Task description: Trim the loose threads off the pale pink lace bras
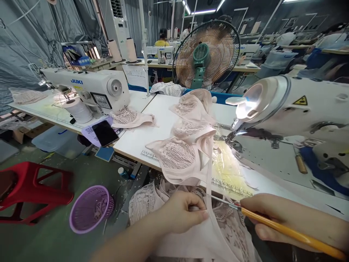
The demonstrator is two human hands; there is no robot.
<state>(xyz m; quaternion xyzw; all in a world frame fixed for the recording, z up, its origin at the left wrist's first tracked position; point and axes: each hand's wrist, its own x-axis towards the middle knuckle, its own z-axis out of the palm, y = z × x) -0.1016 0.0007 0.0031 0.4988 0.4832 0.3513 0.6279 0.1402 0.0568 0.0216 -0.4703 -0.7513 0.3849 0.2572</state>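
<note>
My left hand is closed, thumb and fingers pinching a pale pink fabric strap at the table's front edge. In my right hand is a tool with an orange handle; its thin metal tip touches or lies just at the strap, right of my left fingers. Joined pale pink lace cups lie on the white table behind my hands. More lace pieces hang in a pile below the edge, under my left hand. The head of a sewing machine stands at the right, its lamp lit.
A second sewing machine, a thread cone and a black phone are at the left. Behind the table stands a large fan. A purple basket and a red stool are on the floor.
</note>
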